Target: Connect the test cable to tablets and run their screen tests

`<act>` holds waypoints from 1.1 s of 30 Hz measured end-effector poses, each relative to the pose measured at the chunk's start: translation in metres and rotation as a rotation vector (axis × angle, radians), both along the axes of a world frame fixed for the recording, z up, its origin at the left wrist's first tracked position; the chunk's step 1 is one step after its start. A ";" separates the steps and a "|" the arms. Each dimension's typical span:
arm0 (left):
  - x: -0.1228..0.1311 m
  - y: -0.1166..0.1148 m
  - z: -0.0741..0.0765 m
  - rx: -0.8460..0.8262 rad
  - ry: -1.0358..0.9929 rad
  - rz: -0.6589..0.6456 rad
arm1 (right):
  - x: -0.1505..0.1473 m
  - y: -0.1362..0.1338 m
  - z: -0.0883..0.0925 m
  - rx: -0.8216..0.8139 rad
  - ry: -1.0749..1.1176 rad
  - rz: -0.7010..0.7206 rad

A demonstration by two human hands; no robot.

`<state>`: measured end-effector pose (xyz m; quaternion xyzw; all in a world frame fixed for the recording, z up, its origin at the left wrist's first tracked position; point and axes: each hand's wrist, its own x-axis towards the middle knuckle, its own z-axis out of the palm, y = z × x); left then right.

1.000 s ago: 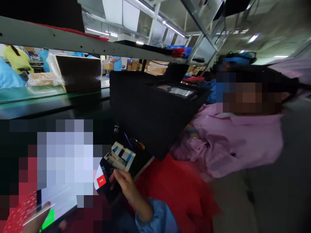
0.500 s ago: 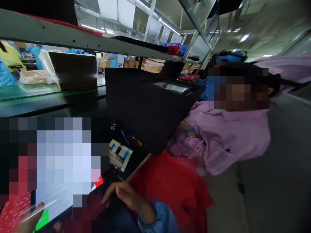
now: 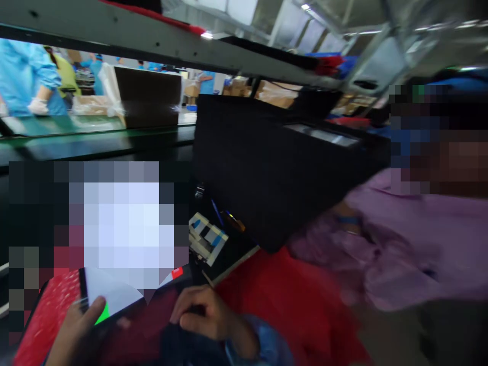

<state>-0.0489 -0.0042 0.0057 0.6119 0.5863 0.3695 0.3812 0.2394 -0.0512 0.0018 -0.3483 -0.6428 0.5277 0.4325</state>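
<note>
My left hand (image 3: pixel 78 325) grips the lower edge of a lit tablet (image 3: pixel 110 300) at the bottom left, thumb on its screen near a green patch. My right hand (image 3: pixel 206 317) lies curled on a dark device with a red-and-white label (image 3: pixel 176 274), fingers bent over its top. Both rest over a red bubble-wrap sheet (image 3: pixel 41 315). Much of the tablet screen is pixelated.
A large black box (image 3: pixel 274 168) stands on the bench ahead, with a small striped part (image 3: pixel 208 236) at its foot. A co-worker in a pink coat (image 3: pixel 400 244) leans in at the right. Red cloth (image 3: pixel 297 300) lies below. A shelf rail (image 3: pixel 152 38) runs overhead; a green conveyor behind.
The view has swung left and down. My right hand drew the labelled device down and toward me, and my left hand now shows more fully on the tablet's edge.
</note>
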 end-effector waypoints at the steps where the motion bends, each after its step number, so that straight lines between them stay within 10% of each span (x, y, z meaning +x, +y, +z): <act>1: 0.008 -0.003 0.004 -0.044 -0.056 0.001 | -0.001 -0.001 0.003 0.015 -0.001 0.001; 8: 0.031 -0.007 0.026 -0.332 -0.505 0.027 | 0.001 -0.003 0.010 -0.015 0.112 0.062; 15: 0.038 -0.010 0.028 -0.335 -0.661 0.060 | -0.010 0.029 0.046 -0.488 0.449 -0.006; 20: 0.042 -0.015 0.023 -0.322 -0.765 -0.057 | -0.027 0.063 0.078 0.028 0.157 -0.374; 25: 0.039 -0.017 0.014 -0.219 -0.760 -0.049 | -0.061 0.043 0.051 0.676 -0.282 -0.214; 29: 0.037 -0.016 0.012 -0.155 -0.732 0.005 | -0.082 0.017 0.026 0.791 -0.621 -0.051; 33: 0.033 -0.018 0.006 -0.238 -0.702 0.009 | -0.064 0.015 0.006 0.769 -0.507 -0.497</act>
